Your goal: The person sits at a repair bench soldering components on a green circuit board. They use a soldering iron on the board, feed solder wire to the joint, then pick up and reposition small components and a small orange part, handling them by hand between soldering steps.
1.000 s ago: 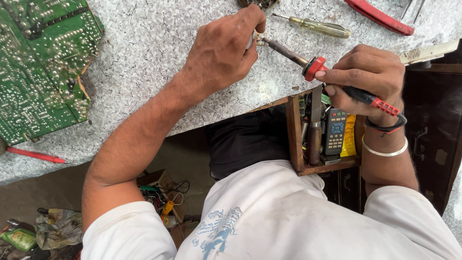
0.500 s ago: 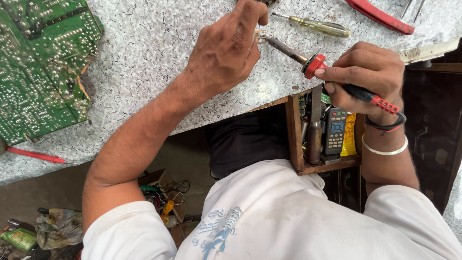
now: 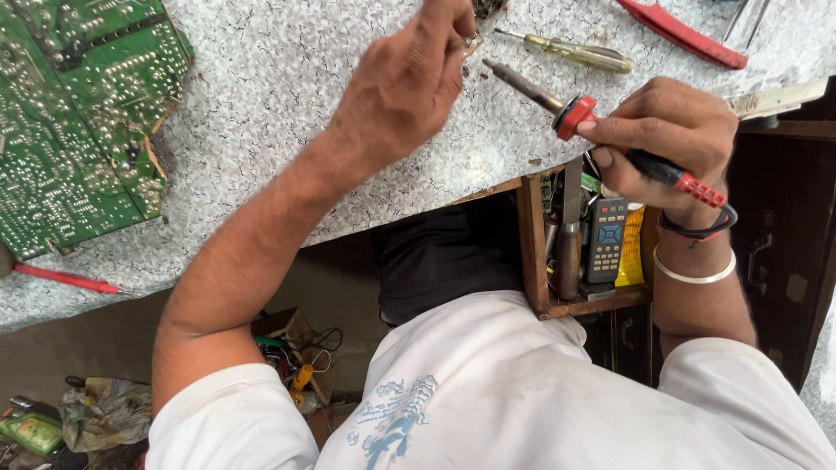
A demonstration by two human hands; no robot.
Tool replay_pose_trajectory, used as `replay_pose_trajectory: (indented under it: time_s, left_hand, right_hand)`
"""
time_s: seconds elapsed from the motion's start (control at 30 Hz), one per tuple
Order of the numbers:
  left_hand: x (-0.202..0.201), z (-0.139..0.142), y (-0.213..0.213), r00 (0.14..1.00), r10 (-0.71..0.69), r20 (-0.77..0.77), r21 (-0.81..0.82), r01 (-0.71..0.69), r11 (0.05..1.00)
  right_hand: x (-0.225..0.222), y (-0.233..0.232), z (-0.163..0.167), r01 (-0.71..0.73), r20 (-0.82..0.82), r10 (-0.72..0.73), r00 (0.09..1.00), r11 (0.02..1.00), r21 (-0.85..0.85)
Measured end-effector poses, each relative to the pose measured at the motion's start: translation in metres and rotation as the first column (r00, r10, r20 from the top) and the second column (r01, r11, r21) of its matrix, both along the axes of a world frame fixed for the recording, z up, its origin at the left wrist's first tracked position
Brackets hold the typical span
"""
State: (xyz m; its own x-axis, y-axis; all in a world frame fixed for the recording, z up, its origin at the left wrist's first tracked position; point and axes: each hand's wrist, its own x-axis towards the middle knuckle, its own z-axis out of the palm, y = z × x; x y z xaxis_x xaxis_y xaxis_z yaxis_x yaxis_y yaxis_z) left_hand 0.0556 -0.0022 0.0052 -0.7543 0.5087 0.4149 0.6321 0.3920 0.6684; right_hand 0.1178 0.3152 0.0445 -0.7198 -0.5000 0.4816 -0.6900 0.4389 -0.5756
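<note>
My right hand (image 3: 666,139) grips a soldering iron (image 3: 570,109) with a red collar and black-and-red handle; its dark metal tip points up-left over the speckled grey worktop (image 3: 287,78). My left hand (image 3: 405,83) is curled at the top edge of the view, fingers pinched on a small part that is mostly hidden, close to the iron's tip. A yellow-handled screwdriver (image 3: 575,54) lies just beyond the iron.
A green circuit board (image 3: 78,113) lies at the far left with a red pen-like tool (image 3: 61,278) below it. Red-handled pliers (image 3: 684,35) rest top right. An open wooden drawer (image 3: 579,244) under the worktop holds a remote and tools. Clutter covers the floor lower left.
My left hand has shifted slightly up toward the top edge. The soldering iron tip has stayed close to it, and the right hand has barely moved.
</note>
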Motion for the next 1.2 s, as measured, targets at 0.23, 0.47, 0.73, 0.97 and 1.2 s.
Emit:
replay_pose_trajectory:
  time_s: [0.23,0.47,0.73,0.97,1.2]
  left_hand:
    - [-0.012,-0.011,-0.017,0.968,0.171,0.183,0.035,-0.18,0.983]
    - [-0.004,0.0,-0.012,0.977,0.209,0.053,-0.177,-0.197,0.964]
    - [0.0,-0.008,-0.005,0.995,0.069,-0.073,-0.19,-0.082,0.978]
    - [-0.012,-0.008,-0.015,0.946,0.048,0.319,0.063,-0.072,0.995]
    - [-0.011,0.009,-0.02,0.864,-0.044,0.502,0.259,-0.101,0.961]
  right_hand:
    - [-0.001,0.013,-0.012,0.055,-0.007,-0.056,0.998,0.991,-0.119]
    - [0.003,0.024,-0.02,0.083,-0.001,-0.085,0.996,0.979,-0.188]
    - [0.003,0.019,-0.019,0.095,-0.006,-0.099,0.995,0.975,-0.2]
    - [0.001,0.016,-0.021,0.072,0.009,-0.072,0.997,0.973,-0.219]
    - [0.005,0.014,-0.019,0.138,0.104,-0.118,0.987,0.97,-0.201]
